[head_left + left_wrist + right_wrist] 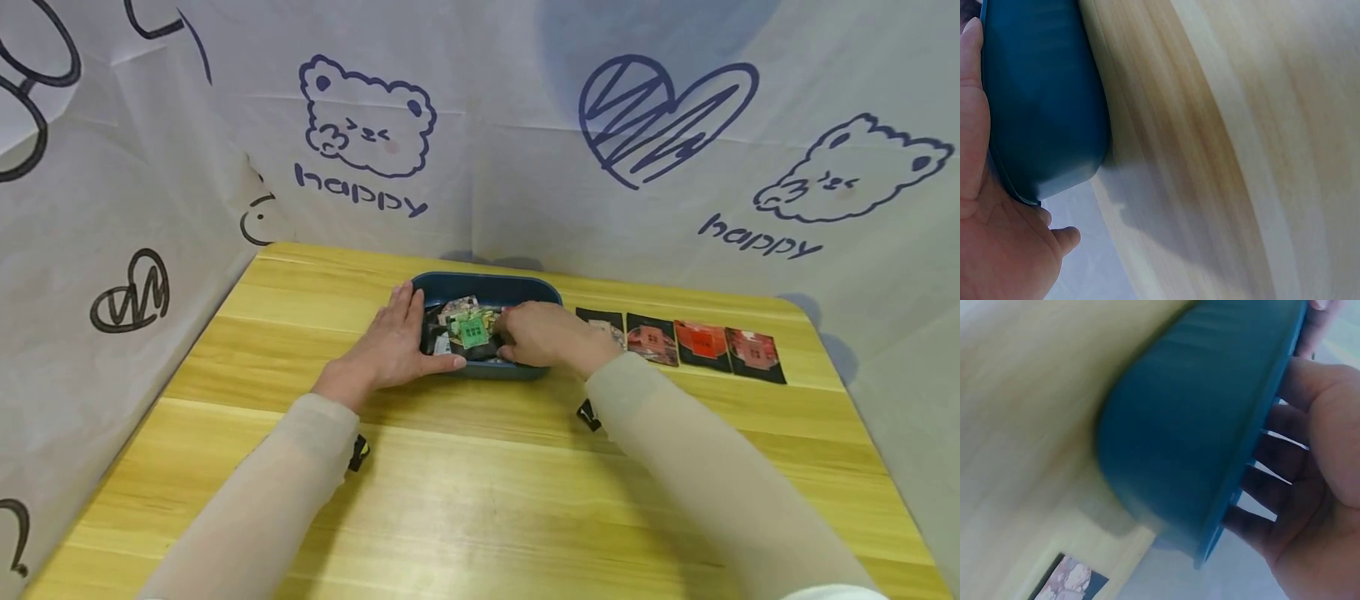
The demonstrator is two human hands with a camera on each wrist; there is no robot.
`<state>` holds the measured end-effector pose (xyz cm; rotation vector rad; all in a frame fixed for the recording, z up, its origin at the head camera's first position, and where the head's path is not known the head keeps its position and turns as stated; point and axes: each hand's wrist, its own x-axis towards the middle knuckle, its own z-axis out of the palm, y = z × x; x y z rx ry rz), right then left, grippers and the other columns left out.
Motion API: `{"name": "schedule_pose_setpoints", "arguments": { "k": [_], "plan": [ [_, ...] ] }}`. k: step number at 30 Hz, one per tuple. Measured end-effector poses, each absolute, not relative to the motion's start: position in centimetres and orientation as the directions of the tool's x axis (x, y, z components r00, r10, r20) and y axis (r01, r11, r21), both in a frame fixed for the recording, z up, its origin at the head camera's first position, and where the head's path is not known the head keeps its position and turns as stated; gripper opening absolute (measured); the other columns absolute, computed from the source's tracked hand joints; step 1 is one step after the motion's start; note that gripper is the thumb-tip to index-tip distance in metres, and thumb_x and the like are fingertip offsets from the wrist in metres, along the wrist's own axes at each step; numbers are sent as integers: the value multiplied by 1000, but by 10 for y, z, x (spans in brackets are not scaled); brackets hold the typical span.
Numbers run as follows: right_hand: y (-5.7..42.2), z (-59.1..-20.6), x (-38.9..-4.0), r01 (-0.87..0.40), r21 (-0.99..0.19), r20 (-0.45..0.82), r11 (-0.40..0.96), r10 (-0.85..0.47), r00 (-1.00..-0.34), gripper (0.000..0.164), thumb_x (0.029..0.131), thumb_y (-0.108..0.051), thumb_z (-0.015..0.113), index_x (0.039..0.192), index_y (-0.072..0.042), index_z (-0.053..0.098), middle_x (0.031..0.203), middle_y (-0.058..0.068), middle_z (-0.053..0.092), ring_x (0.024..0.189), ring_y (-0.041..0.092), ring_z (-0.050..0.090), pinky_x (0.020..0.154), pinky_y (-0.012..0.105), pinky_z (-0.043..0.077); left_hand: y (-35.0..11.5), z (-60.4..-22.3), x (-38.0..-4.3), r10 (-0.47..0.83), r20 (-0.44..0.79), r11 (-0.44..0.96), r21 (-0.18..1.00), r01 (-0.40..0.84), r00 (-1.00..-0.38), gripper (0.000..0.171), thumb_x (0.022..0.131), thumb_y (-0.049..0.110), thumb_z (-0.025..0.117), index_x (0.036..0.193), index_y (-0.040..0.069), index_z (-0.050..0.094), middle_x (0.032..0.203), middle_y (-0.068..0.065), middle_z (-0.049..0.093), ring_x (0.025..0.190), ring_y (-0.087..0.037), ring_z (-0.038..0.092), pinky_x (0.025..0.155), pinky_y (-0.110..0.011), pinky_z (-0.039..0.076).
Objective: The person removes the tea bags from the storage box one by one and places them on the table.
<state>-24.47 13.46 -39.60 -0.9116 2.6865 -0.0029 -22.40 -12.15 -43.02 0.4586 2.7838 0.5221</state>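
At frame centre, the left hand (393, 343), spread, perhaps steadies the blue tub (498, 289) while the right hand (546, 335) reaches among printed packets (473, 332), grip unclear.

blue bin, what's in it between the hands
Head view: a green item among other small items inside the blue bin lies between the left hand and the right hand.

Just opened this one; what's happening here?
A person's left hand rests at one end of a blue bin on the table, while the right hand reaches inside among jumbled packets. Four more packets lie in a row to the right. Whether the right fingers hold one is hidden.
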Motion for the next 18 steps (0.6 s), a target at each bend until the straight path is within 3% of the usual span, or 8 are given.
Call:
{"name": "schedule_pose_setpoints", "arguments": {
  "k": [2,6,10,18],
  "plan": [
    [130,-396,-247,-575,-110,-279,811,-581,-765,47,104,-35,69,145,-12,63,140,10,68,126,29,65,107,49,53,-122,-430,-224,350,-211,886,391,249,-913,136,83,90,56,169,3,-5,175,-15,-21,164,-34,-13,133,-55,4],
    [120,-401,-252,-542,-151,-297,827,-560,-773,82,101,-38,73,166,-10,33,172,15,32,158,34,34,126,52,35,-123,-429,-225,352,-215,887,388,251,-911,137,83,91,56,168,3,-6,175,-15,-21,164,-34,-14,133,-56,4],
    [111,-408,-259,-516,-200,-352,833,-553,-756,95,99,-35,76,170,-11,19,177,14,16,163,33,21,129,51,30,-122,-430,-227,360,-203,882,391,262,-910,137,83,91,56,168,2,-5,175,-17,-19,164,-35,-12,132,-57,5],
    [93,-412,-267,-511,-224,-412,830,-556,-721,92,101,-29,73,171,-14,16,177,13,18,163,32,20,131,50,24,-123,-431,-226,366,-204,887,372,274,-908,137,84,91,54,168,1,-4,175,-18,-18,164,-35,-11,133,-56,6]
  ]
}}
